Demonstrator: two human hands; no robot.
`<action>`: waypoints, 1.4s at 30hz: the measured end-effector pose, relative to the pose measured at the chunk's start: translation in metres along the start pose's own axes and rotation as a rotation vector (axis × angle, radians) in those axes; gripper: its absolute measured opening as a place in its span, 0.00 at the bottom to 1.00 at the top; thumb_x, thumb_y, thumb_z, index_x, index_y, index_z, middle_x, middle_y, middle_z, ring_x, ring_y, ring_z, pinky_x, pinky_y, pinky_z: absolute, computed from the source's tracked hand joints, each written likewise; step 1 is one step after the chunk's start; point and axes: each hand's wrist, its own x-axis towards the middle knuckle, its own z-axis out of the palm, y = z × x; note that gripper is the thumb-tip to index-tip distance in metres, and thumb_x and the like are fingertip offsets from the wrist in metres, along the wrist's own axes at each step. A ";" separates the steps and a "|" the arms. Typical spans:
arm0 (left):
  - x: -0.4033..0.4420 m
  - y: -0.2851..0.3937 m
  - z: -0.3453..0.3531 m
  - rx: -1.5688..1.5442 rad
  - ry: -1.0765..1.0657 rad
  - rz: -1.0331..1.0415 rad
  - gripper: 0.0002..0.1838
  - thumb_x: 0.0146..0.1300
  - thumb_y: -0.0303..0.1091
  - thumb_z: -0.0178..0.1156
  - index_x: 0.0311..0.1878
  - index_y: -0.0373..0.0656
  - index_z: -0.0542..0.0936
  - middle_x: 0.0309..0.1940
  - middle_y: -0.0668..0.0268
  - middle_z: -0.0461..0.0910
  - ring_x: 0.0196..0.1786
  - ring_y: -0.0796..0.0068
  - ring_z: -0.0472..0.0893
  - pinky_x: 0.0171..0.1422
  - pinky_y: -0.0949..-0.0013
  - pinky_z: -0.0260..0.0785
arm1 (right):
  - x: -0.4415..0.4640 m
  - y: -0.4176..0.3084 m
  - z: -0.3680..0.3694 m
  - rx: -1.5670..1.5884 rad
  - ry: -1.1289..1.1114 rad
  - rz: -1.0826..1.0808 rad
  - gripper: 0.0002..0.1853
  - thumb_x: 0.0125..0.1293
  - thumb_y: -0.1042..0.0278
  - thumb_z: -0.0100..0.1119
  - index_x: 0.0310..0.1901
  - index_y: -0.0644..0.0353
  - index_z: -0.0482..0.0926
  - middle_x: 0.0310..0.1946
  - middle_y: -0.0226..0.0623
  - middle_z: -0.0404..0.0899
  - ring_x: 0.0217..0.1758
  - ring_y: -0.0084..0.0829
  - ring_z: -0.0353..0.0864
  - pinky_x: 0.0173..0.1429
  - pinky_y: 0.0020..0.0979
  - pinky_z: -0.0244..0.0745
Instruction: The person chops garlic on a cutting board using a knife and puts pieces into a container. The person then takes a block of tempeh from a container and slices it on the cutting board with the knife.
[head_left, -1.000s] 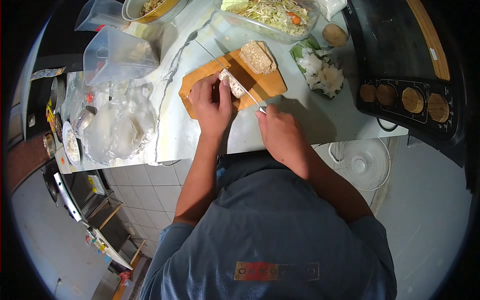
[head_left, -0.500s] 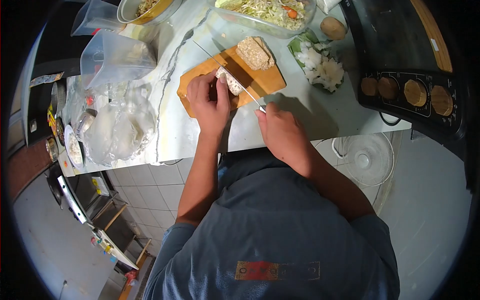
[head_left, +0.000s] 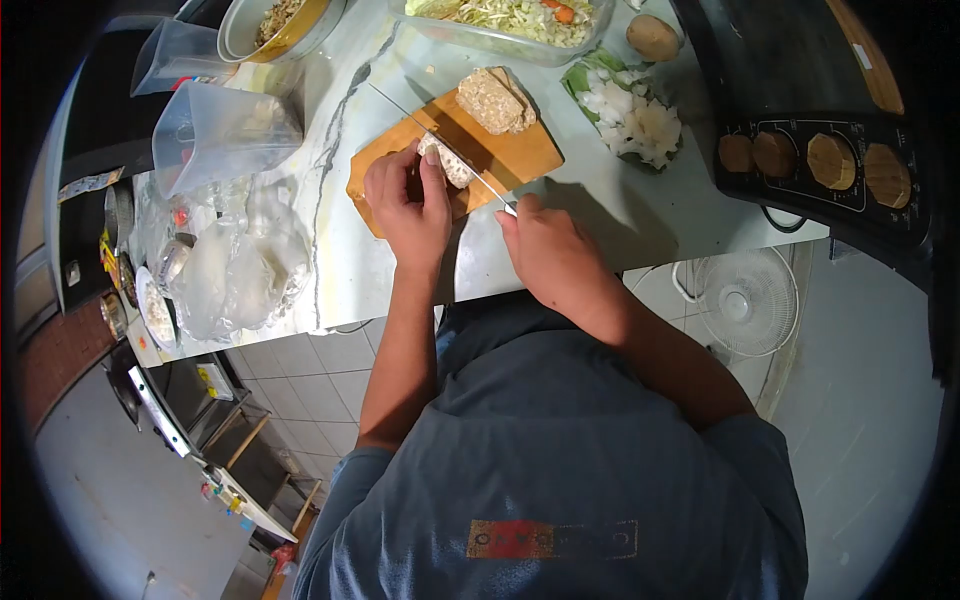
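An orange-brown cutting board (head_left: 535, 155) lies on the marble counter. On it, my left hand (head_left: 412, 212) pinches a pale, speckled block (head_left: 453, 168) between thumb and fingers. My right hand (head_left: 555, 255) is wrapped round the handle of a long knife (head_left: 484, 183). The blade runs diagonally along the right side of the block, its tip pointing to the upper left. Several flat, beige, grainy slices (head_left: 496, 100) are piled on the board's upper right part. Whether the blade has entered the block cannot be made out.
A clear container of shredded vegetables (head_left: 490, 42) stands behind the board. White pieces on a leaf (head_left: 632, 120), a round brown item (head_left: 653, 38) and a black appliance with knobs (head_left: 830, 165) are right. Plastic jugs (head_left: 225, 135), a bowl (head_left: 238, 35) and plastic bags (head_left: 235, 270) are left.
The view has shifted slightly, so counter things sit a little differently in it. Both hands keep their hold on the block and the knife, with little visible change against the board.
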 end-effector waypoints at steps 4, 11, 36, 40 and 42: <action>-0.001 -0.001 0.001 -0.002 0.000 0.014 0.09 0.67 0.31 0.67 0.46 0.37 0.85 0.37 0.58 0.81 0.47 0.57 0.78 0.57 0.57 0.67 | -0.001 0.000 0.000 0.012 0.022 -0.005 0.18 0.77 0.57 0.54 0.39 0.67 0.74 0.27 0.59 0.83 0.33 0.60 0.86 0.38 0.54 0.81; 0.000 -0.002 0.000 -0.019 0.000 0.011 0.09 0.67 0.31 0.67 0.46 0.37 0.85 0.37 0.58 0.81 0.46 0.57 0.77 0.56 0.57 0.68 | 0.002 0.000 0.006 0.027 0.018 0.019 0.18 0.77 0.57 0.54 0.39 0.68 0.74 0.27 0.59 0.83 0.33 0.60 0.86 0.39 0.54 0.81; 0.000 0.004 -0.003 0.040 -0.011 0.016 0.09 0.69 0.32 0.66 0.44 0.34 0.85 0.37 0.59 0.82 0.44 0.62 0.79 0.53 0.62 0.70 | 0.003 0.000 0.004 0.021 -0.010 0.024 0.18 0.78 0.57 0.53 0.41 0.69 0.74 0.30 0.62 0.83 0.36 0.63 0.85 0.42 0.56 0.80; 0.000 0.001 -0.002 0.030 0.002 0.038 0.09 0.69 0.32 0.66 0.44 0.34 0.85 0.38 0.59 0.82 0.44 0.62 0.79 0.54 0.62 0.70 | 0.006 -0.001 0.004 0.043 -0.042 0.067 0.18 0.77 0.57 0.53 0.41 0.69 0.74 0.30 0.62 0.83 0.37 0.63 0.85 0.43 0.56 0.80; -0.001 0.000 -0.002 0.033 0.006 0.041 0.09 0.69 0.32 0.66 0.44 0.35 0.85 0.38 0.58 0.82 0.45 0.62 0.79 0.54 0.61 0.70 | 0.008 -0.001 0.007 0.048 -0.074 0.097 0.20 0.79 0.56 0.50 0.45 0.71 0.74 0.31 0.63 0.83 0.38 0.65 0.84 0.44 0.57 0.79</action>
